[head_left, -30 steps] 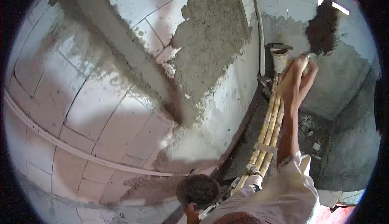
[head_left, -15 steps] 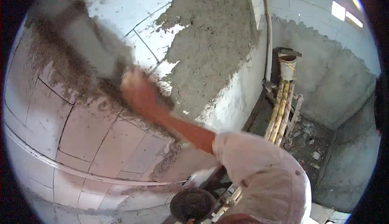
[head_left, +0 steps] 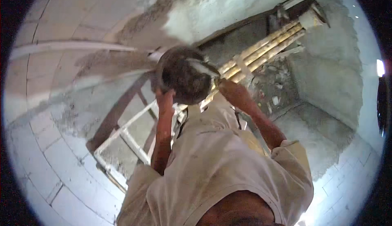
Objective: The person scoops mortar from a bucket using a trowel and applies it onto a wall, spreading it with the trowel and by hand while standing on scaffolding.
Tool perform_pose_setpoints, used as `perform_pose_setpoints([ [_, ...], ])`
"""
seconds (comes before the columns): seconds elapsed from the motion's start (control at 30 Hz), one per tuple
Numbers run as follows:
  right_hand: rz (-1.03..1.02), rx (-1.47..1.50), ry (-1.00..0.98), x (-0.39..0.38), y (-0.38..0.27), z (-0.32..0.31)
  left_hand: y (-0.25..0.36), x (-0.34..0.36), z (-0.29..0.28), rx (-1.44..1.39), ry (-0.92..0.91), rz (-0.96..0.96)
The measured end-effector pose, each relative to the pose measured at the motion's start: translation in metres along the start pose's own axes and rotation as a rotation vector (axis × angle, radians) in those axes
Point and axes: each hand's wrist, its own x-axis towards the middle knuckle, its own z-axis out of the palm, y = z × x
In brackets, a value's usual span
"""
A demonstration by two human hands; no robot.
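My left hand [head_left: 165, 97] grips the rim of a dark round bowl [head_left: 179, 79] filled with grey-brown mortar. My right hand [head_left: 228, 87] is closed on the handle of a trowel, whose pale blade [head_left: 200, 68] lies over the mortar inside the bowl. Both forearms come up from below, on either side of my pale shirt. Directly beneath the bowl and my body runs a bundle of yellowish bamboo poles [head_left: 277, 40], bound by a crosspiece.
A white bucket [head_left: 310, 19] hangs at the poles' far end. A pale metal frame [head_left: 136, 146] stands below me at left, casting shadows. Tiled walls [head_left: 53, 160] with patchy plaster surround me, a long pipe [head_left: 61, 47] along one. Rubble [head_left: 273, 91] lies on the floor at right.
My right hand swept from the upper right across the left wall's plaster, then came down to the bowl. The view has tilted down onto my body and the bowl.
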Motion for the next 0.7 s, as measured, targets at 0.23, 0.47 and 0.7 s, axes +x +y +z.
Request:
perform_pose_setpoints([
  [0.23, -0.114, 0.345, 0.169, 0.029, 0.030, 0.122, 0.002, 0.008, 0.006, 0.298, -0.041, -0.028],
  [0.47, 0.005, 0.815, -0.174, 0.038, -0.053, 0.070, 0.018, 0.008, -0.016, 0.278, 0.016, 0.008],
  [0.7, 0.257, 1.027, -0.170, 0.006, -0.046, 0.078, 0.039, 0.009, -0.016, 0.131, 0.046, -0.126],
])
